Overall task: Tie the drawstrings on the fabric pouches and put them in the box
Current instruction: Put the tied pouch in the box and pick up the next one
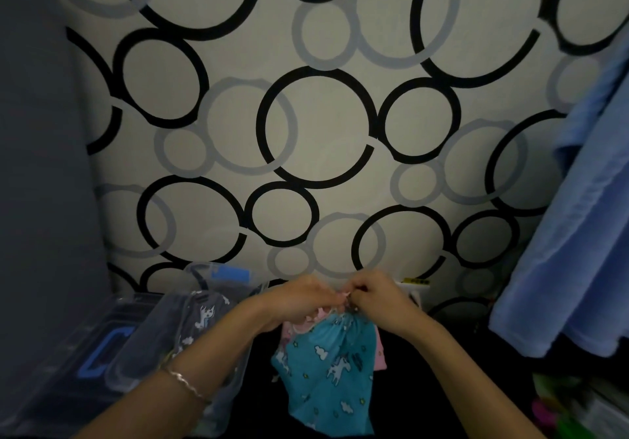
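A teal fabric pouch (328, 374) printed with white unicorns hangs in front of me, its mouth gathered tight at the top. My left hand (303, 299) and my right hand (377, 297) meet just above the gathered mouth, and both pinch the pale drawstring (345, 297) between curled fingers. A pink pouch (306, 324) shows partly behind the teal one. The clear plastic box (143, 353) sits at the lower left beside my left forearm, with a grey patterned pouch (200, 319) inside.
A wall with black and grey ring patterns fills the background. Blue cloth (578, 234) hangs at the right. A clear lid with a blue handle (224, 276) leans behind the box. Bright green and pink items (561, 408) lie at the lower right.
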Action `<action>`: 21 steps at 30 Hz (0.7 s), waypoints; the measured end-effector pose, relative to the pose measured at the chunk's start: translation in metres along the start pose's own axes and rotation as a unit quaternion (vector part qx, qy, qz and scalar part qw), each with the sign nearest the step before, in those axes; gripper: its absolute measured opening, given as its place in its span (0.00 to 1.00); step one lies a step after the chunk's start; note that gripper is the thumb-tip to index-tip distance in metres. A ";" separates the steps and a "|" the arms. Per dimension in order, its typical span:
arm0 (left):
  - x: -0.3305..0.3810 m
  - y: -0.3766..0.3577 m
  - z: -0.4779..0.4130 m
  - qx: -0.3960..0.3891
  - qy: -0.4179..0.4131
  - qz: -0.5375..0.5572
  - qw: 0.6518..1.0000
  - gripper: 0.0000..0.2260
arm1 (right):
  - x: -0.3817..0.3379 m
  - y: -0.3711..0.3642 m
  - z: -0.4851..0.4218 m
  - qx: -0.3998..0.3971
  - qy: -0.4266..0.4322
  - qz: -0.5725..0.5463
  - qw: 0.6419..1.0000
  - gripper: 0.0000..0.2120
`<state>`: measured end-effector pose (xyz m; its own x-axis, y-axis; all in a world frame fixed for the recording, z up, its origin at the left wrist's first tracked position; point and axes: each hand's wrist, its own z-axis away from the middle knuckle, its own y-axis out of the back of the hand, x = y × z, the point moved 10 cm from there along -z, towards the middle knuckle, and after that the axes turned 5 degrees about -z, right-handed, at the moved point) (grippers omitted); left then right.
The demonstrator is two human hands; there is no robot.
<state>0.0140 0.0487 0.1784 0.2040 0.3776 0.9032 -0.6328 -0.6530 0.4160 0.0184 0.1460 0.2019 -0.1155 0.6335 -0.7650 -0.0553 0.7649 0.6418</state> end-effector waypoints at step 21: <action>0.003 0.003 -0.001 0.009 -0.020 0.023 0.999 0.10 | -0.010 0.005 0.010 0.014 0.033 -0.213 0.976 0.07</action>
<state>0.0125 0.0486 0.1821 0.2052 0.3204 0.9248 -0.6289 -0.6809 0.3754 0.0295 0.1449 0.2122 -0.1510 0.2490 -0.9567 -0.0858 0.9608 0.2636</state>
